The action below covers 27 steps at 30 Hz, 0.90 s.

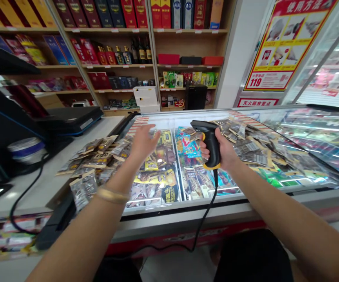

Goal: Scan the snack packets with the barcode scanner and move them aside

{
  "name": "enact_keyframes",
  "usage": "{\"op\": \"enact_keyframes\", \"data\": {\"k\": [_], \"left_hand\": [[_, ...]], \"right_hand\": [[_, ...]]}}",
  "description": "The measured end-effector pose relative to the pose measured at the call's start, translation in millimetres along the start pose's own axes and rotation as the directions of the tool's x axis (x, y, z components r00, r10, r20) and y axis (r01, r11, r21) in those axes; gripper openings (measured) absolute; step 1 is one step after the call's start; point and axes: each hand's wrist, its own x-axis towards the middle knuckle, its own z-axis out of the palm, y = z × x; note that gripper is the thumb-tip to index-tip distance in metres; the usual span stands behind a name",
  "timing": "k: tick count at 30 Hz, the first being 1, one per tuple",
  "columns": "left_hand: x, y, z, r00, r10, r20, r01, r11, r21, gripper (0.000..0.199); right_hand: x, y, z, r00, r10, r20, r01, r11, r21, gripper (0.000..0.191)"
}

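Note:
My right hand [227, 150] is wrapped round the grip of a black and yellow barcode scanner [213, 145], which points to the left. Its black cord [207, 213] hangs down over the freezer's front edge. My left hand [144, 143] is empty, fingers stretched forward and apart, above the glass top of a chest freezer [193, 220]. Beside that hand and forearm lies a heap of small clear-and-brown snack packets [100, 153]. Another pile of similar packets [253, 148] spreads over the glass to the right of the scanner. Wrapped ice creams [153, 177] show through the glass.
At left a white counter [31, 194] carries a black device [75, 117], a white-and-blue roll [27, 149] and a cable. Shelves [110, 29] of boxes and bottles stand behind the freezer. A red and yellow poster [289, 43] hangs at right.

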Motion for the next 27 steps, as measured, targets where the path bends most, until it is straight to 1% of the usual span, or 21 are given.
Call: {"op": "enact_keyframes", "data": {"k": [2,4,7,9,12,16,18,20,22,25,27], "left_hand": [[-0.5,25.9,29.5,0.994,0.03,0.106,-0.026,0.999,-0.032,0.046],[-3.4,45.0,56.2,0.974,0.069,0.215,-0.066,0.998,-0.02,0.042],[-9.2,58.6,85.4,0.931,0.134,0.341,-0.157,0.987,0.041,0.041],[-12.2,60.1,96.1,0.908,0.182,0.378,-0.232,0.968,0.092,0.041],[-14.0,58.9,100.9,0.888,0.235,0.396,-0.311,0.94,0.139,0.041],[-14.7,58.7,98.9,0.88,0.269,0.391,-0.345,0.929,0.137,0.039],[-16.0,58.8,99.0,0.868,0.287,0.406,-0.372,0.917,0.146,0.039],[-17.7,58.3,100.2,0.855,0.289,0.431,-0.386,0.909,0.156,0.042],[-18.8,56.7,101.4,0.854,0.287,0.435,-0.381,0.914,0.144,0.049],[-17.4,51.8,101.3,0.869,0.334,0.364,-0.385,0.92,0.073,0.055],[-14.8,47.5,99.8,0.881,0.391,0.265,-0.403,0.915,-0.011,0.05]], "right_hand": [[-5.0,-11.6,-17.0,1.0,-0.016,-0.023,0.016,1.0,0.009,0.05],[-9.0,-18.0,-30.4,0.999,-0.016,-0.048,0.017,0.999,0.027,0.05],[-12.7,-19.5,-43.5,0.996,-0.025,-0.08,0.03,0.998,0.052,0.05],[-13.4,-18.2,-47.6,0.996,-0.037,-0.084,0.042,0.997,0.059,0.05],[-13.0,-17.7,-48.2,0.996,-0.06,-0.061,0.064,0.996,0.066,0.052],[-13.1,-19.6,-45.3,0.996,-0.068,-0.059,0.071,0.997,0.041,0.053],[-13.6,-19.8,-44.0,0.996,-0.056,-0.063,0.058,0.998,0.029,0.054],[-14.3,-19.5,-42.8,0.997,-0.043,-0.066,0.045,0.998,0.031,0.054],[-15.4,-19.2,-41.5,0.997,-0.035,-0.072,0.038,0.999,0.037,0.055],[-17.4,-19.6,-39.0,0.996,-0.039,-0.086,0.042,0.999,0.035,0.058],[-18.7,-20.2,-37.5,0.995,-0.042,-0.091,0.045,0.999,0.031,0.058]]}}
